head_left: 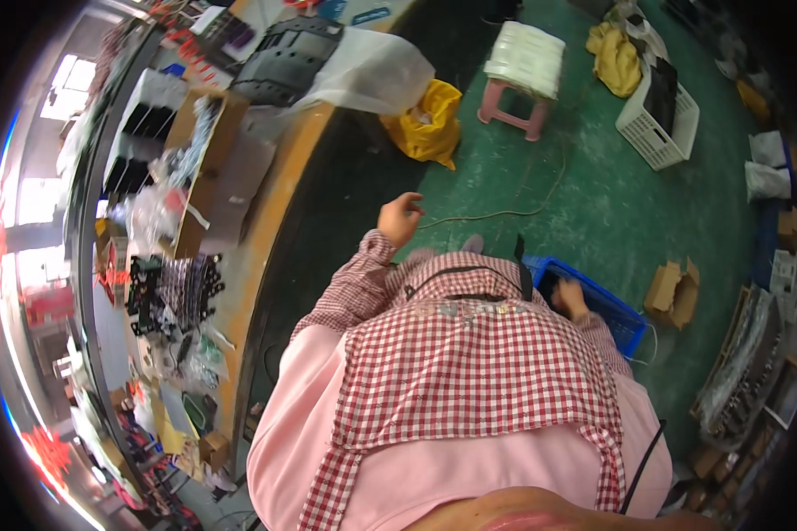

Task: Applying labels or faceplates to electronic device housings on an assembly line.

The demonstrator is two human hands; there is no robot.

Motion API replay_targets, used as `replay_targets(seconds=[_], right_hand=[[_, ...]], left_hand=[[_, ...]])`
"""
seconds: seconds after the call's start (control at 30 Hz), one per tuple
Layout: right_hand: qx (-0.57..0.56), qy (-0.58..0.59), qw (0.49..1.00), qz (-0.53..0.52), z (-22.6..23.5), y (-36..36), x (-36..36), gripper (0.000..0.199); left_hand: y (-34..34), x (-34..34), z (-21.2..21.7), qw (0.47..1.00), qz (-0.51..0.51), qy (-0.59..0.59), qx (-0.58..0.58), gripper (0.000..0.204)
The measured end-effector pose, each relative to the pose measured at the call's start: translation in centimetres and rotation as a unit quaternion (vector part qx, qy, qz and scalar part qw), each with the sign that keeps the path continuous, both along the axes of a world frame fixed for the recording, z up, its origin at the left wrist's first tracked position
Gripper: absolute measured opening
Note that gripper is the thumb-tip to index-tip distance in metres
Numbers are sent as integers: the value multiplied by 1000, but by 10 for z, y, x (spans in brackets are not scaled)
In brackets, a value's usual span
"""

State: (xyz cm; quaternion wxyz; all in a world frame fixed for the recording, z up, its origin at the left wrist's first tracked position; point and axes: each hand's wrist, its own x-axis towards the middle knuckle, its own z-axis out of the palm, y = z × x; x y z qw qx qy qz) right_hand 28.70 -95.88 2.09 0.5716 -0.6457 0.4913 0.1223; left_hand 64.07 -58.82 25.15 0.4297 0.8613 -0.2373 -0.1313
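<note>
My left hand is held out in the air over the dark floor beside the workbench. Its fingers are loosely bent and apart, and nothing shows in them. At my right side, my right hand reaches down into a blue plastic crate. The fingertips are lost among dark contents there, so whether they grip anything is hidden. A red-and-white checked apron covers my front, with checked sleeves on both forearms.
A wooden-edged workbench runs along my left, holding a cardboard box and black parts. Ahead stand a yellow bag, a pink stool and a white basket. An open carton lies right of the crate. A cord crosses the floor.
</note>
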Motion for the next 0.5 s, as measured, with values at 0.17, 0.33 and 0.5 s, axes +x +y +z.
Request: replay_targets(seconds=[0.17,0.33,0.5], right_hand=[[-39,-127,991,13,177,-36,242,40],[-58,-139,988,18,157,-106,339,39],[-308,104,922,212,-4,-238,213,25]], left_hand=[[-40,108,-7,992,102,66,26,36],[-104,260,-16,979,104,-131,114,43],[-228,433,-58,963,47,-141,225,74]])
